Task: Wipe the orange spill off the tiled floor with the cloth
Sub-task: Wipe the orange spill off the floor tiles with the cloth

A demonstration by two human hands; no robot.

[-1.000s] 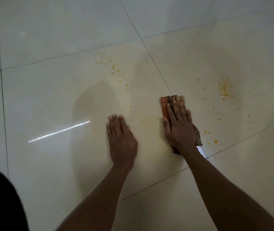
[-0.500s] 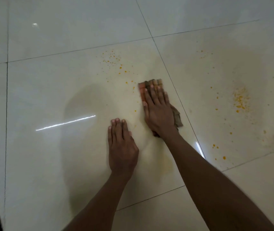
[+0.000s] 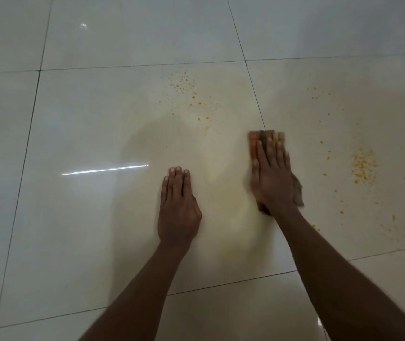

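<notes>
A folded orange-and-brown cloth (image 3: 269, 137) lies on the glossy white tiled floor (image 3: 93, 114), across a grout line. My right hand (image 3: 271, 179) presses flat on the cloth with straight fingers and covers most of it. My left hand (image 3: 178, 210) rests palm down on the tile to the left, holding nothing. Orange specks (image 3: 191, 97) dot the tile beyond the hands. A denser orange patch (image 3: 364, 166) sits on the tile to the right, with scattered drops around it. A pale yellowish smear (image 3: 223, 166) shows between my hands.
Dark grout lines (image 3: 254, 94) divide the large tiles. A bright streak of reflected light (image 3: 105, 170) lies left of my left hand. Nothing else stands on the floor in view.
My right hand slid the cloth forward and left toward the specks, then back to the right onto the grout line. My left hand stayed planted. The camera view shifted.
</notes>
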